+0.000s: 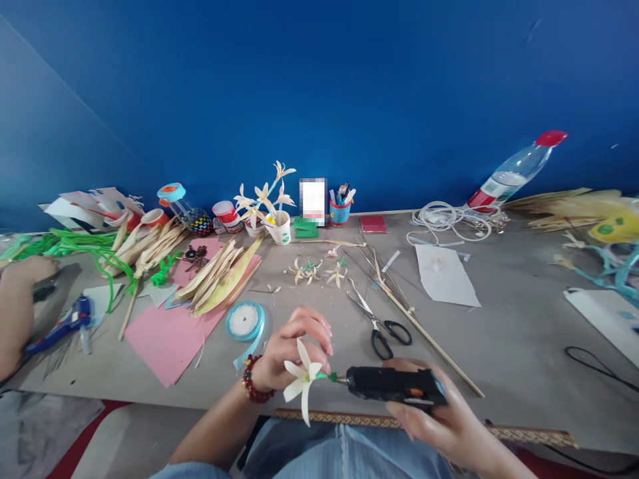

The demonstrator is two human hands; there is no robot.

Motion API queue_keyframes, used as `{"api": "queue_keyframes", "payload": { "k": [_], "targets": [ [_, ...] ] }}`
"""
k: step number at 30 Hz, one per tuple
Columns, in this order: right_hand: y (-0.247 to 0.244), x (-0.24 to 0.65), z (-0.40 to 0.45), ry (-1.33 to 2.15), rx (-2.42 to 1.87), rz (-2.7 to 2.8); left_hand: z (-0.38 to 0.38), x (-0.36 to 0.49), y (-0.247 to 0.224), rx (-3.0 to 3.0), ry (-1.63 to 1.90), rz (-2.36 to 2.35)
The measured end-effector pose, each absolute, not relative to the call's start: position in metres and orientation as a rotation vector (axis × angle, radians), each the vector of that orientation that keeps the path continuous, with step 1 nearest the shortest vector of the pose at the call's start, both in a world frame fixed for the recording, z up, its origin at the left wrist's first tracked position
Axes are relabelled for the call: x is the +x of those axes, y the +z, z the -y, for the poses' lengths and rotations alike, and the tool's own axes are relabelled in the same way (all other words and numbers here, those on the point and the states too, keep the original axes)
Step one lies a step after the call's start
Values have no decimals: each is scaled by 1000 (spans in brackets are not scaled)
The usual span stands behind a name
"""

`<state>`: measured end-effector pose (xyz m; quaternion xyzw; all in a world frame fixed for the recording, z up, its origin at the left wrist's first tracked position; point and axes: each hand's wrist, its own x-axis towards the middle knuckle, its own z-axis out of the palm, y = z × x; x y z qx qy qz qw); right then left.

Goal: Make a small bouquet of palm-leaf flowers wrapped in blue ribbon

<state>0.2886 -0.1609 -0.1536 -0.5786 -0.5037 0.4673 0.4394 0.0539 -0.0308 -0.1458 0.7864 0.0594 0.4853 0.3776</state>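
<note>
A white craft flower [302, 380] with long narrow petals and a green-wrapped stem is pinched by my left hand [294, 349], just above the table's front edge. My right hand [433, 406] is wrapped round a black glue gun [394, 384]. Its nozzle points left and meets or nearly meets the green stem behind the bloom; contact is hard to tell. Black-handled scissors [382, 326] lie beyond the glue gun with their blades parted. A roll of light blue ribbon [244, 321] rests left of my left hand. Several small pale flowers [319, 271] lie farther back.
Pink paper [170, 339] and dried husks [214, 276] cover the left side, near another person's arm [14, 306] and a blue glue gun [64, 326]. A paper cup [280, 229] holds finished-looking flowers. A thin stick [439, 349] lies diagonally on the right, near white paper [446, 276].
</note>
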Motion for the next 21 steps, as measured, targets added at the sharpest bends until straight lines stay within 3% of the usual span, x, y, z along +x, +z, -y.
{"api": "queue_keyframes", "payload": {
  "k": [11, 17, 21],
  "targets": [
    [-155, 291, 166, 1046, -1411, 1288, 31, 53, -146, 1995, 1242, -177],
    [-155, 301, 164, 1215, -1251, 1151, 32, 51, -153, 1970, 1221, -219],
    [-146, 342, 137, 687, -1536, 1371, 32, 51, -161, 1943, 1210, -249]
  ]
}}
